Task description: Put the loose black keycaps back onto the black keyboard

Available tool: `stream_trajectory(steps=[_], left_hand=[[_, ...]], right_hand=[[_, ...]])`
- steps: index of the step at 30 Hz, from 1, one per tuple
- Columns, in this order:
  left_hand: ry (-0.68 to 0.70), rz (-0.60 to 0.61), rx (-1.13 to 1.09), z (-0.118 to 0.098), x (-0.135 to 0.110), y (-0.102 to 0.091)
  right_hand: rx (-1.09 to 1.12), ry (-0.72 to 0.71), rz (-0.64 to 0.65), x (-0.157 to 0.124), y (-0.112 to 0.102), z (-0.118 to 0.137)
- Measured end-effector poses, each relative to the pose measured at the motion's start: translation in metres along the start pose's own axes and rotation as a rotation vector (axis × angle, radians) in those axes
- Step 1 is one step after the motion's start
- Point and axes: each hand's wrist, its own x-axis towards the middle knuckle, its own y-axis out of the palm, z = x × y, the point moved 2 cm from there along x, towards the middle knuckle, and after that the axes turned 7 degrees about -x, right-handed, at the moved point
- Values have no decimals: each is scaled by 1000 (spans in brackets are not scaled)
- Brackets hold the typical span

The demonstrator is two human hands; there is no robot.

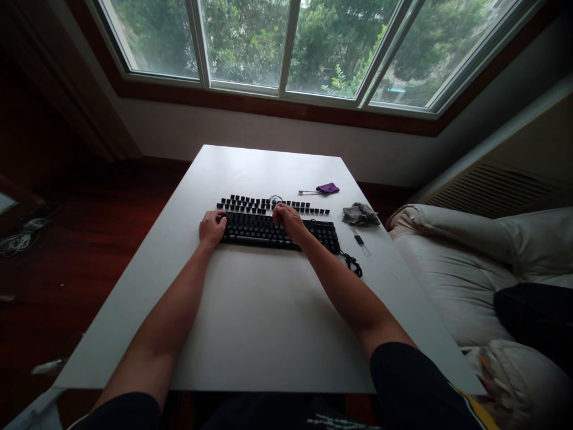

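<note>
A black keyboard (255,228) lies across the white table. My left hand (212,228) is closed around its left end, thumb over the top edge. Above the keyboard's upper middle, my right hand (289,220) has its fingers curled together; what is in them, if anything, is hidden. Loose black keycaps (244,204) stand in rows just behind the keyboard. Close to my right fingertips is a thin dark loop (276,198), and whether the hand touches it I cannot tell. The keyboard's coiled cable (353,264) rests by its right end.
On the table's right side lie a crumpled grey cloth (359,214) and a small tool with a black handle and wire loop (359,240). Farther back are a purple cloth (327,188) and a thin white stick (308,192). A pale sofa (439,269) adjoins the right edge.
</note>
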Motion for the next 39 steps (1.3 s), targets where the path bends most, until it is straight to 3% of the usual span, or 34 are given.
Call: stream_trajectory(steps=[4, 9, 12, 15, 18, 21, 26, 39], left_hand=[[11, -6, -6, 1, -1, 0], [21, -8, -8, 2, 0, 1], [14, -8, -8, 2, 1, 1], [8, -2, -6, 1, 1, 0], [14, -7, -14, 1, 0, 0], [10, -12, -15, 0, 0, 0], [15, -13, -1, -1, 0, 0], [8, -5, 7, -5, -2, -2]], right_hand=[[129, 23, 63, 1, 17, -4], [-56, 59, 60, 7, 27, -28], [-152, 12, 54, 10, 21, -28], [-333, -81, -28, 10, 8, -18], [-660, -177, -82, 3, -6, -13], [-931, -284, -75, -12, -11, -16], [-1151, -360, 3, -38, -8, -26], [-1176, -296, -7, -40, -7, -28]])
